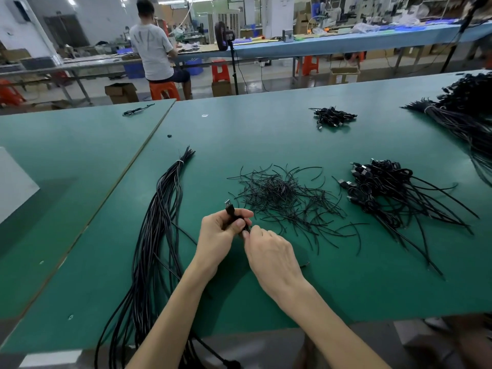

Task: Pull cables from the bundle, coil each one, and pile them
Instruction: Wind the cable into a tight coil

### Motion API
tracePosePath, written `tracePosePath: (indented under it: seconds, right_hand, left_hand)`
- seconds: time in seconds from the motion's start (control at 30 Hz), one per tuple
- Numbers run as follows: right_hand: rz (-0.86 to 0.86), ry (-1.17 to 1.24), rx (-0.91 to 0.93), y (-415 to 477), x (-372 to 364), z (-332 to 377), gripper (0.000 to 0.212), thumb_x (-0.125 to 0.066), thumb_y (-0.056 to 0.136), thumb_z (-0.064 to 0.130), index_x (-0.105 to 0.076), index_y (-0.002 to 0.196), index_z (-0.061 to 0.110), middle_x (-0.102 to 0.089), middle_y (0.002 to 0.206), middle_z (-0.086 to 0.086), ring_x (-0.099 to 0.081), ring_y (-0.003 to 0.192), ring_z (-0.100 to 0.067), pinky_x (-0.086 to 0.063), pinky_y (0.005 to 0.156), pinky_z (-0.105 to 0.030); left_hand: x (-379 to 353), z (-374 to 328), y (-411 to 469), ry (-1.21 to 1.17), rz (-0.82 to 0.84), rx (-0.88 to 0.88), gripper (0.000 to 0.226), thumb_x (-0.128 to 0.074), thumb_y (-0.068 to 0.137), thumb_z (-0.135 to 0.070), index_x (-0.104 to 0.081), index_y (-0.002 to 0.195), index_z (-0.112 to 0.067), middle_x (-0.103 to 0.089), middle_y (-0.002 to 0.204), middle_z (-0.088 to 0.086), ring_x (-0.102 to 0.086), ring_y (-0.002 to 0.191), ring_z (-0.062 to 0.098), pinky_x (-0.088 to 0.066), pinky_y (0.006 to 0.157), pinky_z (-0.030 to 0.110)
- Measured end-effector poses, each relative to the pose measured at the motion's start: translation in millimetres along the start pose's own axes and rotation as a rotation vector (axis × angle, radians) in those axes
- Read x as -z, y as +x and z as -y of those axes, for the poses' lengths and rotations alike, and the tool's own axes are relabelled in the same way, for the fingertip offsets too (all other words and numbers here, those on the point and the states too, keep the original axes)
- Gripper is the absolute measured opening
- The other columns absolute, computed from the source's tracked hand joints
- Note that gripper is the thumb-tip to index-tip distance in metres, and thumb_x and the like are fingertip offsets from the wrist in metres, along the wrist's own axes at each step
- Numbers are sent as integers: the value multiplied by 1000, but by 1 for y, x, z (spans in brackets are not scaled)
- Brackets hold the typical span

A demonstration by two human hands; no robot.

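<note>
A coiled cable is gripped in the curled left hand and pinched by the right hand above the green table, between the bundle and the pile.

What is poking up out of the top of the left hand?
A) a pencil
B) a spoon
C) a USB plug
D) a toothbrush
C: a metal-tipped USB plug sticks up above the left hand, which holds the black cable, while the right hand pinches the same cable just beside it.
</note>
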State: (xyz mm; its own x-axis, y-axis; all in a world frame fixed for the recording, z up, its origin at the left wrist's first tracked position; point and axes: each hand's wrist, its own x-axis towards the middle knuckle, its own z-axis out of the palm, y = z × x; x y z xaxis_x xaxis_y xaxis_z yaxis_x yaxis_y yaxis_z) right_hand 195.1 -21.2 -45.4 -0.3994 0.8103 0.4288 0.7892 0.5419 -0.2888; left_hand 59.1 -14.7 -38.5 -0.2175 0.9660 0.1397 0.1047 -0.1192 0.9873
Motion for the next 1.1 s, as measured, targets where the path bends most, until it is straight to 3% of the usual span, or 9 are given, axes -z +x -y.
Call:
tracePosePath:
  seconds: [0.1,0.23,0.33,0.43,0.57,0.7,0.83,0.97,1.1]
  right_hand:
    - [77,118,-85,3,3,-5,28,-27,112,33,-41,92,20,-62,88,-1,-48,71,-17,-32,63,-29]
    - [16,320,-211,4,7,-8,33,-24,110,37,-36,82,25,-50,74,11,-44,58,-9,-28,52,-29]
    - [-69,392,-290,5,8,-9,37,-23,110,38,-29,74,29,-44,65,10,-40,53,-7,-26,49,-22]
    - [-73,402,-308,4,8,-8,37,-23,110,38,-29,74,30,-42,63,10,-38,52,-8,-25,49,-23]
    - [-52,417,-322,4,10,-8,37,-23,110,38,-31,74,29,-41,64,10,-37,52,-8,-27,50,-23]
    - [-27,387,-323,4,11,-9,37,-24,111,36,-28,74,29,-41,66,11,-38,54,-7,-27,51,-22]
    - [-23,390,-313,3,11,-8,38,-24,111,36,-28,74,28,-40,66,10,-37,54,-8,-26,51,-23]
    - [-34,414,-323,3,12,-8,38,-24,110,37,-32,75,26,-42,64,9,-37,54,-9,-27,53,-26]
    - [-47,432,-333,3,11,-9,39,-24,110,38,-33,74,26,-41,62,10,-36,51,-8,-26,51,-23]
  left_hand:
    - [3,-5,4,-13,135,-10,23,-59,100,2,-74,114,-9,-77,92,3,-71,89,14,-56,82,26]
    - [16,-23,25,63,315,-13,25,-68,95,-12,-71,120,-12,-78,101,8,-73,88,18,-58,70,28]
    - [24,-23,48,383,140,0,13,-67,99,-10,-76,97,-19,-77,88,1,-71,75,16,-51,62,28]
    - [21,-12,67,689,-38,117,11,-65,100,-19,-71,95,-13,-70,87,1,-64,81,21,-49,75,29]
    - [6,-9,77,941,34,223,24,-68,97,-32,-59,83,-16,-58,79,5,-50,72,26,-48,73,34]
    - [-4,-18,81,1093,63,172,19,-66,98,-21,-70,87,-6,-70,86,7,-66,84,31,-57,78,40]
    - [-9,-24,78,1318,107,70,38,-57,98,-13,-39,64,-11,-70,92,20,-58,82,37,-49,71,39]
    - [-4,-24,72,1383,164,-22,42,-55,97,-13,-33,61,-12,-50,68,10,-45,70,31,-42,66,38]
    - [11,-15,69,1182,142,-30,41,-54,95,-9,-33,60,-12,-33,58,6,-30,60,26,-32,58,35]
